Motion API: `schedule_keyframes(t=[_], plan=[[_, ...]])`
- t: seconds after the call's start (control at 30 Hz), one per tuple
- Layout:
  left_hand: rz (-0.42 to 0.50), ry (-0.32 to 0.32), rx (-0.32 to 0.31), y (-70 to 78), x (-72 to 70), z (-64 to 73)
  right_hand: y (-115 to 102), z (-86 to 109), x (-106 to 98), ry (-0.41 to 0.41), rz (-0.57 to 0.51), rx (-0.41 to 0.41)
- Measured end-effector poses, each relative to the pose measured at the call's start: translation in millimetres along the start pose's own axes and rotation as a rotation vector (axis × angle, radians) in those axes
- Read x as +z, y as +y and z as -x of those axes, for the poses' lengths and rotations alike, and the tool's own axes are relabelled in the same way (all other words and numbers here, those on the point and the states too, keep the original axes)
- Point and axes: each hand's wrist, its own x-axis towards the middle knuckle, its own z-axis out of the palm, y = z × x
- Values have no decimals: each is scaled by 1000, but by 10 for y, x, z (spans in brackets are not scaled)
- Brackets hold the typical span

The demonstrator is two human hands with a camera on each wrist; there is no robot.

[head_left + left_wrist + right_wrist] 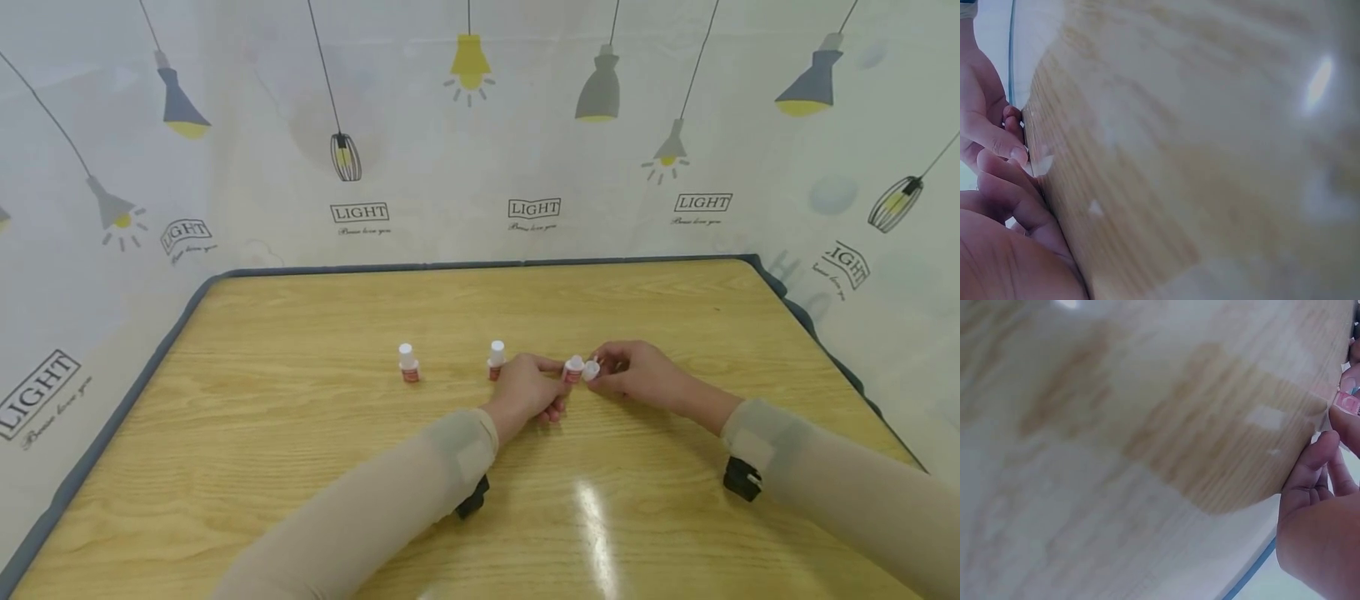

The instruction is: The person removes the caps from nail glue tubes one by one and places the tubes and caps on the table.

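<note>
My left hand (529, 387) pinches a small white bottle with a red label (573, 371) between thumb and finger, low at the table. That bottle's narrow white top is uncovered. Right beside it, my right hand (637, 374) holds a white cap (591, 370) by its edge, tilted with its hollow side showing. In the right wrist view the red label (1349, 402) shows at the right edge, close to the fingers of the right hand (1319, 494). The left wrist view has both hands near each other, the left hand (1016, 231) in front, with the bottle mostly hidden.
Two more bottles of the same kind stand upright with white caps on: one bottle (408, 363) at the left, another bottle (496, 360) just behind my left hand. The wooden table (300, 467) has a dark edge, and a lamp-printed curtain (420, 125) hangs behind it.
</note>
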Motion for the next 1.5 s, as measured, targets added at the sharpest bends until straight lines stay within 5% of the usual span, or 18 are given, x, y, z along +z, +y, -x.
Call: schedule_keyframes(t=[0.5,0.87,1.1,1.5], plan=[[20,-49,55,-59,-33,4,-155,-6,-241,-154,21,54],[-73,-193,154,26,-286,302,-667,41,-592,-98,75,-6],[-117,-100,282,144,-571,476,-1038,0,-705,-37,62,-52],[-228,94,324,139,-1001,527,-1368,-151,-480,-40,-33,-90]])
